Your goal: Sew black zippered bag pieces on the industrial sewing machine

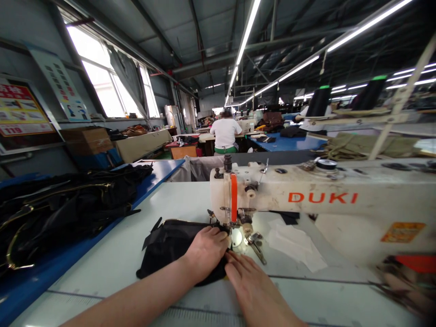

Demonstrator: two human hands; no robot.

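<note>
A black fabric piece (170, 245) lies on the pale sewing table (112, 259), its right end under the presser foot of a white sewing machine (306, 200). My left hand (206, 252) rests flat on the fabric, fingers stretched toward the needle area (235, 227). My right hand (250, 284) lies just right of it, fingers extended and pressed on the fabric's near edge by the needle plate. Neither hand grips anything.
A heap of black bags with gold trim (61, 209) sits on the blue table at the left. White paper pieces (293, 243) lie behind the machine arm. A person in a white shirt (225, 134) works at a far table. Thread cones (318, 102) stand at the right.
</note>
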